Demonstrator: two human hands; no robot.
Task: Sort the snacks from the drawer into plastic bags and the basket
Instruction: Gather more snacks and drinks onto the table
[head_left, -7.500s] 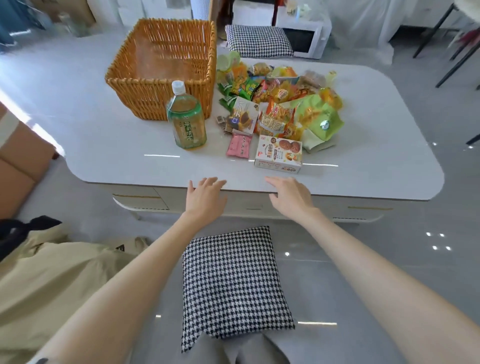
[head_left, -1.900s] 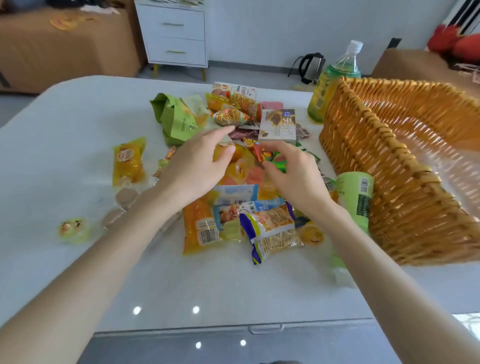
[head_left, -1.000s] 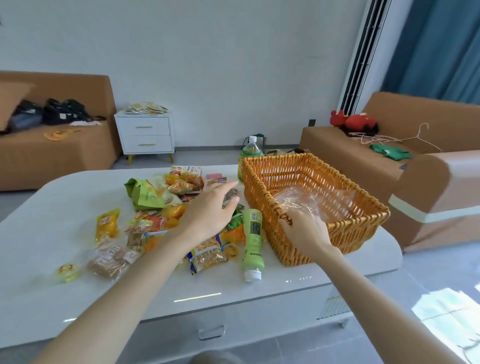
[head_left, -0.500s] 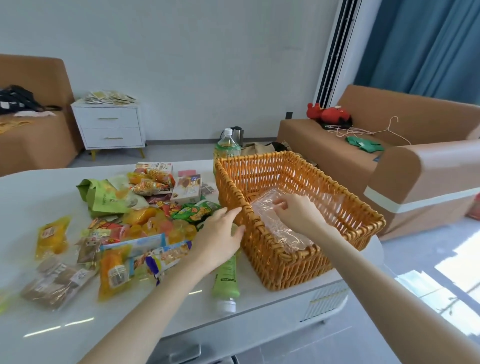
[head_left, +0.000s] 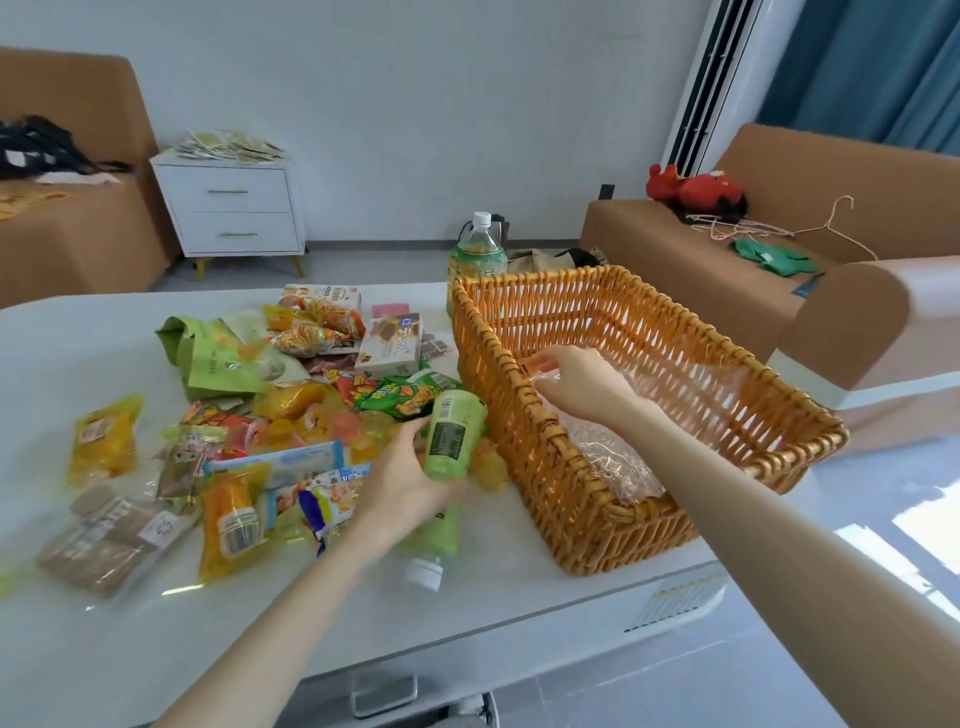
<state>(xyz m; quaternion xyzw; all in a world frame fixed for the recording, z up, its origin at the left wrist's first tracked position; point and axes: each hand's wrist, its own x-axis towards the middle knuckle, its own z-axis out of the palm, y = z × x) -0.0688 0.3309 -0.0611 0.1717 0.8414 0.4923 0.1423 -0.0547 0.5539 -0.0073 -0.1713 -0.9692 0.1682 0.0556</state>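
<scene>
My left hand (head_left: 405, 483) moved onto the green bottle (head_left: 453, 434), fingers wrapped round it beside the basket (head_left: 524, 431); right hand (head_left: 584, 382) pinches the plastic bag (head_left: 618, 457) inside, so I should spread its mouth before loading.

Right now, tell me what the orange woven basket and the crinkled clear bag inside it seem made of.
The orange woven basket: wicker or rattan-like strands, glossy, judging by the open weave; could be plastic imitation. The crinkled clear bag: thin shiny plastic film; the weave shows through it.
</scene>
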